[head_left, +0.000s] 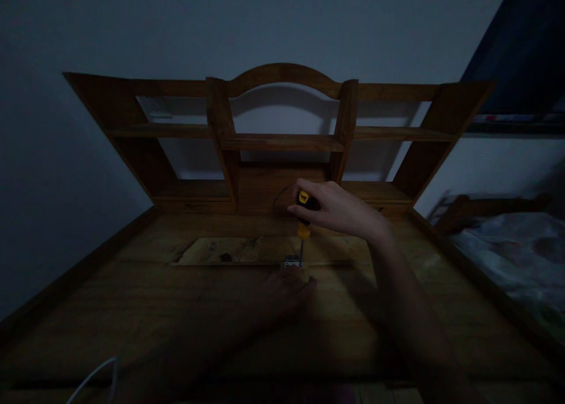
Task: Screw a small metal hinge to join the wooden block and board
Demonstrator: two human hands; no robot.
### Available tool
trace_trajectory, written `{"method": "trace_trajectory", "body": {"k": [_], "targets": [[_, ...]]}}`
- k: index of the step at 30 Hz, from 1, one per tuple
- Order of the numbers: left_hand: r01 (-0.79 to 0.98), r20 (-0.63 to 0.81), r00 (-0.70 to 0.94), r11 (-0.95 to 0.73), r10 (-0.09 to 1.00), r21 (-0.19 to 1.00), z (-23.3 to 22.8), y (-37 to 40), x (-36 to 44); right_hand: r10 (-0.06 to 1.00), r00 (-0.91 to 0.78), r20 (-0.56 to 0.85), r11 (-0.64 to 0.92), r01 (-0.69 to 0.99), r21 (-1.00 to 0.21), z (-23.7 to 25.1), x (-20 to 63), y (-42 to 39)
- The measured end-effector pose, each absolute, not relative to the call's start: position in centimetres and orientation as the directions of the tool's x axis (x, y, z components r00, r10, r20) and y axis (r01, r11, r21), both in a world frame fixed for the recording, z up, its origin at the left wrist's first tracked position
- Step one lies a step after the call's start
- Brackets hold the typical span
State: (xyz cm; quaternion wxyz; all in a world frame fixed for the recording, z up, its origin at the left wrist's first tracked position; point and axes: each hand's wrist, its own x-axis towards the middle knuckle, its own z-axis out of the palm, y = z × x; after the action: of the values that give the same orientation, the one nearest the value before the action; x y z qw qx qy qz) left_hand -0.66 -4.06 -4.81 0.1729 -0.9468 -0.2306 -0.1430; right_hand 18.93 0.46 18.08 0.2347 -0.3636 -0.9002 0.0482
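Observation:
My right hand point(324, 205) is wrapped round the yellow and black handle of a screwdriver point(303, 232), held upright with its shaft pointing down. The screwdriver's tip meets a small metal piece, perhaps a hinge or bracket point(293, 262), on the wooden desk top. Close in front of that piece, my left hand point(289, 289) lies low with its fingers against a small pale block point(296, 271). Deep shadow covers most of the left hand, so its exact grip is hard to make out.
A wooden shelf unit point(282, 142) stands along the back of the desk point(212, 315). Behind the hands runs a pale recessed strip point(238, 251) with dark marks. A white cable point(95, 373) lies at the front left. Plastic-covered bedding point(512, 251) is at the right.

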Motion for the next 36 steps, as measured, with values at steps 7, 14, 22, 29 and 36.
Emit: {"method": "trace_trajectory", "body": {"k": [7,14,22,29,36], "targets": [[0.451,0.372,0.864,-0.852,0.341,-0.266,-4.3,-4.0,-0.7,0.728,-0.587,0.354,0.684,0.660,-0.312,18.4,19.0,0.3],[0.483,0.364,0.853,-0.831,0.374,-0.277,-3.9,-4.4,-0.6,0.713,-0.578,0.396,0.689,0.684,-0.241,18.5,18.7,-0.1],[0.475,0.366,0.856,-0.837,0.367,-0.273,-4.1,-4.4,-0.7,0.656,-0.636,0.405,0.752,0.596,-0.281,18.5,18.2,0.0],[0.467,0.342,0.860,-0.855,0.379,-0.227,-3.9,-4.2,-0.5,0.657,-0.620,0.429,0.747,0.609,-0.265,18.4,17.9,-0.2],[0.466,0.387,0.844,-0.866,0.372,-0.184,-4.5,-4.2,-0.6,0.625,-0.661,0.415,0.775,0.588,-0.231,18.8,18.4,-0.8]]}}
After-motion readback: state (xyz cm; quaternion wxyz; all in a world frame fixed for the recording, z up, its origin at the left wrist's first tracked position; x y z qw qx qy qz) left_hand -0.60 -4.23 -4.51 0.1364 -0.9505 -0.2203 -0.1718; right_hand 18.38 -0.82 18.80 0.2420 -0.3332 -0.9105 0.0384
